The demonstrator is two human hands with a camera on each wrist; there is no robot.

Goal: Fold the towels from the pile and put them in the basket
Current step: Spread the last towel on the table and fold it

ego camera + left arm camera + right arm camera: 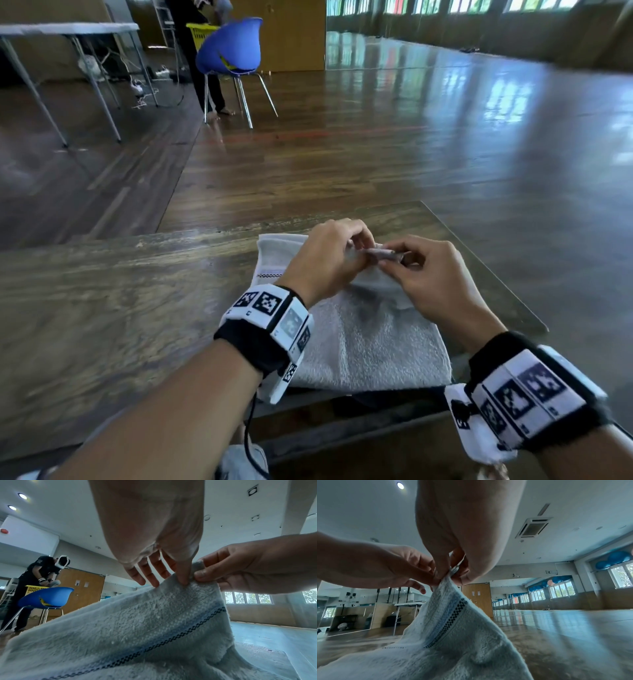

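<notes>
Pale grey-blue terry towel (pixel 370 339) noted; woven band (pixel 173 638) across it, light blue stripe edged by dark navy checkered line. Dark brown wood-grain tabletop (pixel 102 308) recorded beneath. Black wrist straps (pixel 255 346) seen, carrying white blocks printed with black square marker patterns. Bright blue plastic shell chair (pixel 231 48) observed, chrome legs. Yellow lattice plastic basket (pixel 199 32) noted behind.
</notes>
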